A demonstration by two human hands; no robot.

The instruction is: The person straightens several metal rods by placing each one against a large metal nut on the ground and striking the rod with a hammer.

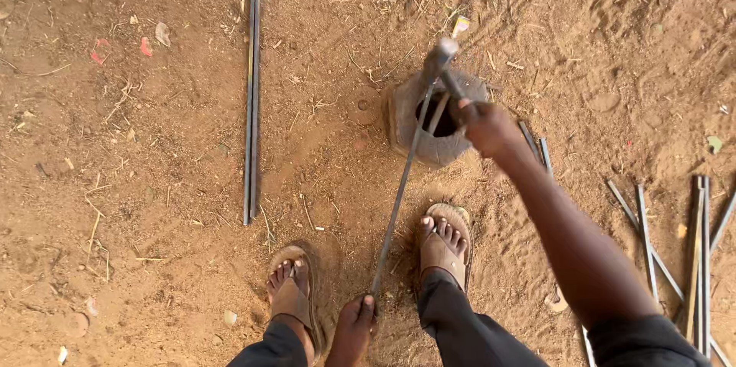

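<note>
We hold the thin metal rod [399,198] in our left hand [354,329], its far end resting on the round iron block [433,118] in the dirt. Our right hand [487,128] grips the hammer [443,60] raised above it; we should strike squarely and keep the rod steady.

We are looking down at a dirt ground [153,183]. We are standing with a sandalled foot on either side of a long steel rod [399,198], which is running from the left hand [353,332] near the bottom edge up to a hollow ring-shaped block [433,118] ahead of the feet. The right hand [487,128] is positioned over the block's right rim, holding a hammer [445,68] above the block's opening. A pair of rods [251,91] is lying well to the left. A loose rod pile [690,260] is lying to the right.
</note>
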